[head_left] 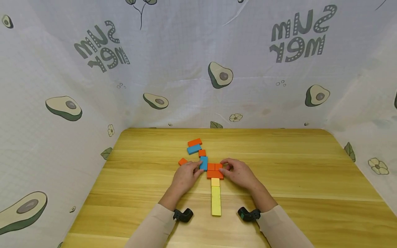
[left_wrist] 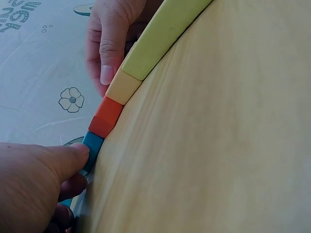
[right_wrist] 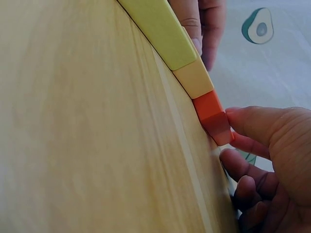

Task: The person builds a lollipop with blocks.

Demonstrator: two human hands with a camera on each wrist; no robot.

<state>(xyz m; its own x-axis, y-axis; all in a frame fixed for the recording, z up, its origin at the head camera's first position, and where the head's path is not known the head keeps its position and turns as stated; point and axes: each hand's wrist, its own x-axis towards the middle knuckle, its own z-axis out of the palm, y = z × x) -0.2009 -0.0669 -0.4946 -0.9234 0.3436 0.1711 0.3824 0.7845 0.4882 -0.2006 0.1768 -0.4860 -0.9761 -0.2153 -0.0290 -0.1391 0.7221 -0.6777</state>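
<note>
My left hand (head_left: 184, 176) pinches an upright-lying blue block (head_left: 203, 163) between thumb and index finger, against the left side of the orange group. At the group's right, my right hand (head_left: 242, 175) has thumb and index finger on the corner of a small orange square block (head_left: 218, 166). Another orange square (head_left: 211, 166) lies beside it, and both touch a longer orange block (head_left: 215, 175) below. A cream block (head_left: 215, 182) and a long yellow-green block (head_left: 216, 201) continue the line toward me. In the right wrist view, the right thumb touches the orange block's end (right_wrist: 218, 127).
Beyond the left hand lie a small orange block (head_left: 202, 153), a tilted blue block (head_left: 194, 149) and an orange bar (head_left: 194, 142). Another orange block (head_left: 182, 161) is partly behind the left hand. The wooden table (head_left: 294, 172) meets a printed cloth (head_left: 186, 69) at the back and sides.
</note>
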